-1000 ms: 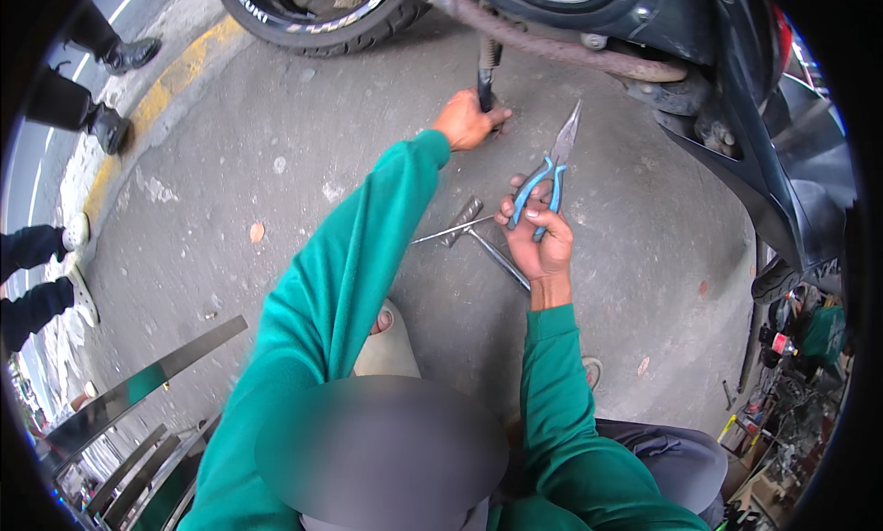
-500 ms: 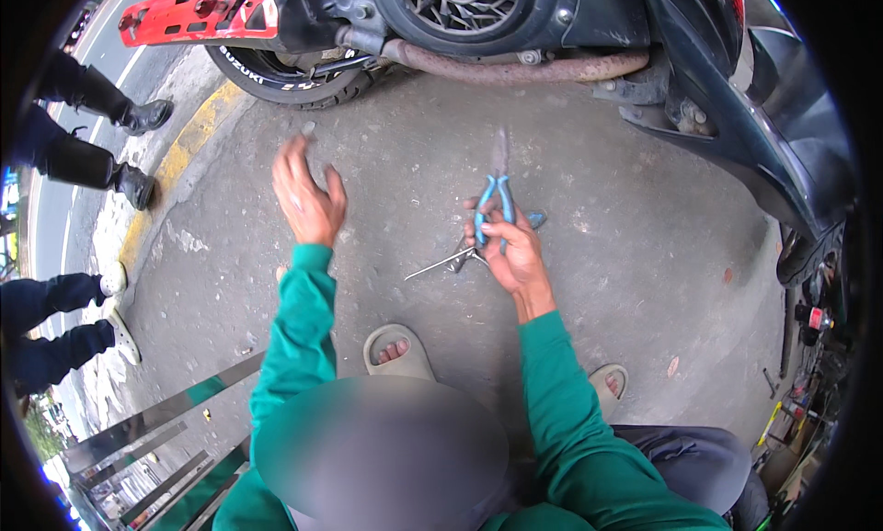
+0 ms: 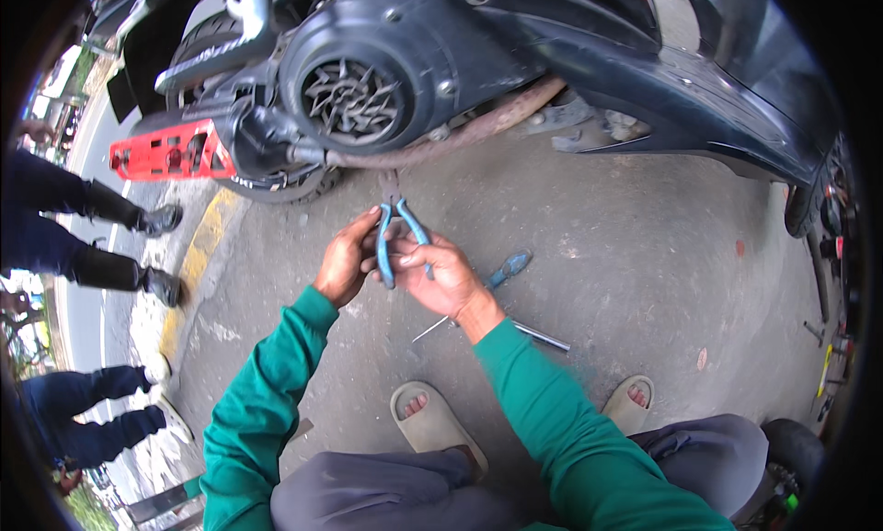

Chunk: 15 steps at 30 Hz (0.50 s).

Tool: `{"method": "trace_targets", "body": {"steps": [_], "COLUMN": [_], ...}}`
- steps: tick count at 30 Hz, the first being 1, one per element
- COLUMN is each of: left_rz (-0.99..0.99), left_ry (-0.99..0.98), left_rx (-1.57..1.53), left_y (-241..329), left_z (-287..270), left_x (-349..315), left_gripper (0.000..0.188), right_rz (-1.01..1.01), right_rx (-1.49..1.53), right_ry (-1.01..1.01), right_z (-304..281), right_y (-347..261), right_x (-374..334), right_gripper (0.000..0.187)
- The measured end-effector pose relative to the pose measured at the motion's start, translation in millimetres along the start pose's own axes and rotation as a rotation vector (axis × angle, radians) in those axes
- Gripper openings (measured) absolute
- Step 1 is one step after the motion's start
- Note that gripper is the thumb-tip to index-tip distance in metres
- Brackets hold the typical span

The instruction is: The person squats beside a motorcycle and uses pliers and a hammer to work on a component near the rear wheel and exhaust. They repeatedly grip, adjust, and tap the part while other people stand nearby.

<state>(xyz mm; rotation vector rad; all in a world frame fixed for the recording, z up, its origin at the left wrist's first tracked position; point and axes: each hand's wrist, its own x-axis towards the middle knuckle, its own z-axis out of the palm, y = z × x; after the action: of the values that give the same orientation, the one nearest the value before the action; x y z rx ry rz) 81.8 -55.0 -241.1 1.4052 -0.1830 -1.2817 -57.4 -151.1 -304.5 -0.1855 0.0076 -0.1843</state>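
A pair of pliers (image 3: 385,248) with blue handles stands out in front of me, jaws pointing toward the scooter (image 3: 460,53) and handles spread apart. My right hand (image 3: 443,275) holds the pliers from the right, its fingers between and around the handles. At the left handle, the fingers of my left hand (image 3: 341,262) are bent against the grip. Beneath my right wrist lies a blue-handled tool (image 3: 510,269) on the pavement. A thin metal rod (image 3: 543,337) also lies there, partly hidden by my forearm.
The scooter's round fan cover (image 3: 351,101) and rusty pipe (image 3: 451,137) are just ahead, with a red slotted panel (image 3: 173,151) at left. People in dark boots (image 3: 162,286) stand by the yellow-painted curb (image 3: 196,246). My sandals (image 3: 437,423) rest on the ground; assorted tools line the far right.
My right hand has brought the pliers leftward and closer to the scooter in view. My left hand, earlier apart and spread, has come to the left handle. The view has shifted toward the fan cover.
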Motion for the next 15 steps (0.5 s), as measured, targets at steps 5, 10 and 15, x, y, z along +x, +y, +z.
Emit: {"method": "trace_targets", "body": {"steps": [5, 10, 15], "left_rz": [0.012, 0.012, 0.016], "left_ry": [0.051, 0.085, 0.105], "left_rx": [0.123, 0.033, 0.001], "left_y": [12.2, -2.4, -6.3], "left_z": [-2.5, 0.6, 8.1], "left_x": [-6.6, -2.9, 0.9], "left_gripper": [0.034, 0.035, 0.032], "right_rz": [-0.058, -0.062, -0.058], "right_rx": [0.067, -0.215, -0.339], "right_ry": [0.117, 0.298, 0.303], "right_z": [10.3, 20.2, 22.1], "right_y": [14.4, 16.8, 4.5], "right_x": [4.2, 3.8, 3.9], "right_gripper": [0.041, 0.038, 0.034]}}
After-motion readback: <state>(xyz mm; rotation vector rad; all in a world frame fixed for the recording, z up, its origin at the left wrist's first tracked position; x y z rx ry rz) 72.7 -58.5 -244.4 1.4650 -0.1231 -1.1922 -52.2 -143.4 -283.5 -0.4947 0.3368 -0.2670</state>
